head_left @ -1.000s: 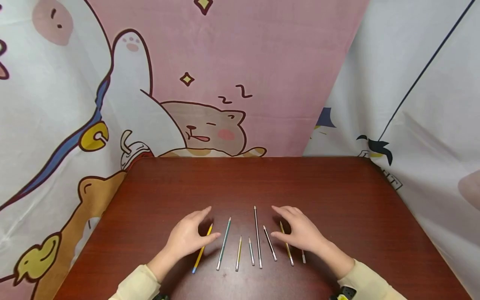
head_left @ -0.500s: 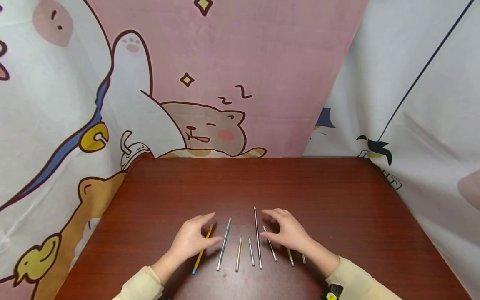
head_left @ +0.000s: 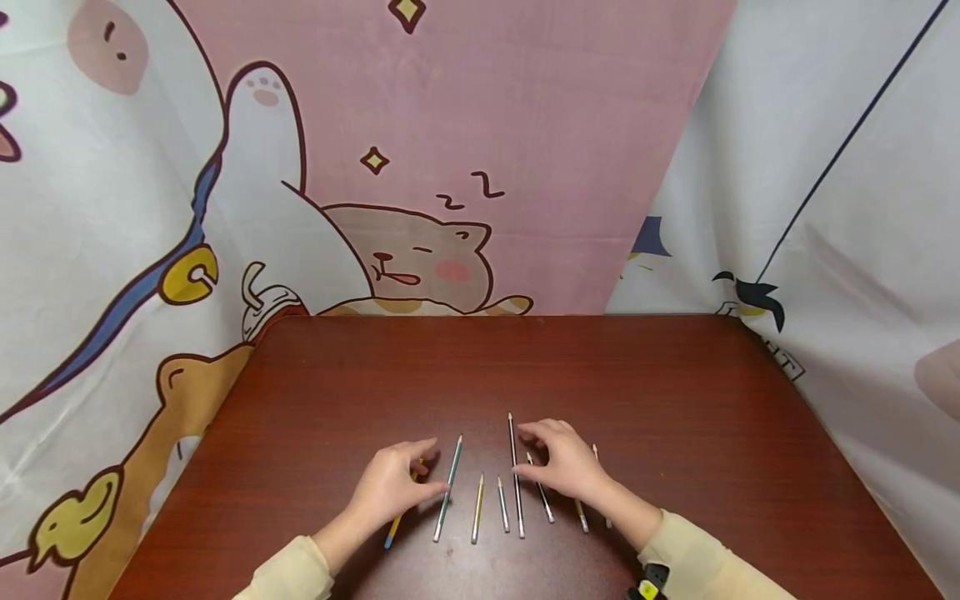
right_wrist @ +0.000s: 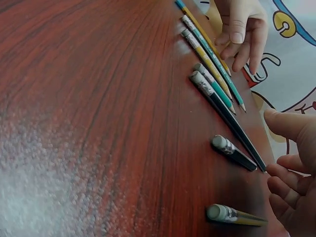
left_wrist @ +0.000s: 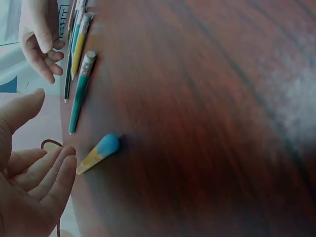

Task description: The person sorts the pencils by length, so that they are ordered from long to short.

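Note:
Several pencils lie spread in a row on the tabletop. My left hand hovers over the yellow pencil with a blue end, partly hiding it in the head view. Its thumb reaches across the long green pencil; the fingers are loosely bent and hold nothing. My right hand is over the short black pencil and a yellow-and-black striped pencil. Thumb and fingers stand apart, their tips near the long black pencil. Between the hands lie a short yellow pencil and a short green pencil.
The reddish-brown wooden table reaches back to a cartoon-printed cloth. Another pencil lies at the right end of the row, mostly covered by the right hand and forearm in the head view.
My right hand has moved left, from over the striped pencil to beside the long black one. The left hand has shifted slightly right, toward the long green pencil. The pencils have stayed put.

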Motion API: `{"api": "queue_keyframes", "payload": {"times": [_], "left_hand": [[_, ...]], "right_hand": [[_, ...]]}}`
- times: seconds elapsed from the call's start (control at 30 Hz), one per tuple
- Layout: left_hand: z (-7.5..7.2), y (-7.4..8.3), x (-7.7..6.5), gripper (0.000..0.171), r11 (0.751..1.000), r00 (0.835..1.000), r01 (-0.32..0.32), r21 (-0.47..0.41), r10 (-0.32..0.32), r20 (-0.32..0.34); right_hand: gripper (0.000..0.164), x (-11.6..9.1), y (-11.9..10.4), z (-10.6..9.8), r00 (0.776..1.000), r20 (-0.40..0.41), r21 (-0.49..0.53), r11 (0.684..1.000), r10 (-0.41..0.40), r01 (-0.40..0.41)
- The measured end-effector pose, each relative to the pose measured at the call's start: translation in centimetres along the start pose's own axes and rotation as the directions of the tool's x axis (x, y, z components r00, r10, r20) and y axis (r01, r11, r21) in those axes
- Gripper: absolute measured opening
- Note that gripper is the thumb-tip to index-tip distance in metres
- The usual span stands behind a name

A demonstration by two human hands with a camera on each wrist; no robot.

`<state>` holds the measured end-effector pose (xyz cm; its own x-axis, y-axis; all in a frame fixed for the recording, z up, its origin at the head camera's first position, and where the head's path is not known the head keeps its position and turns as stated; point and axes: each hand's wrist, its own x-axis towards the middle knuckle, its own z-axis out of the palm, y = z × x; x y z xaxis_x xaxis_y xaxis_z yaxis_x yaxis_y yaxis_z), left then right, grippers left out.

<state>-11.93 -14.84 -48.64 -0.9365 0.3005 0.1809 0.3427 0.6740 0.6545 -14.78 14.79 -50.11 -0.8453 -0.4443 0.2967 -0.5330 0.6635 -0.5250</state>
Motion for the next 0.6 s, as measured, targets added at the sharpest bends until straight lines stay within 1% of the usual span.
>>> {"api": "queue_keyframes", "payload": {"times": [0.23,0.43,0.6], "left_hand": [[0.5,0.1,-0.1,0.060,1.000,1.000,0.005,0.022,-0.005,-0.017],[0.9,0.1,-0.3,0.055,1.000,1.000,0.015,0.027,-0.015,-0.008],[1.3,0.1,-0.4,0.052,0.998,1.000,0.012,0.060,-0.010,-0.023]], "right_hand": [[0.052,0.3,0.0,0.5,0.999,-0.028,-0.018,1.000,-0.025,0.025],[0.052,0.5,0.0,0.8,0.999,-0.034,-0.056,0.998,-0.003,0.001],[0.055,0.7,-0.1,1.1,0.999,-0.024,-0.065,0.997,0.036,-0.038]]}}
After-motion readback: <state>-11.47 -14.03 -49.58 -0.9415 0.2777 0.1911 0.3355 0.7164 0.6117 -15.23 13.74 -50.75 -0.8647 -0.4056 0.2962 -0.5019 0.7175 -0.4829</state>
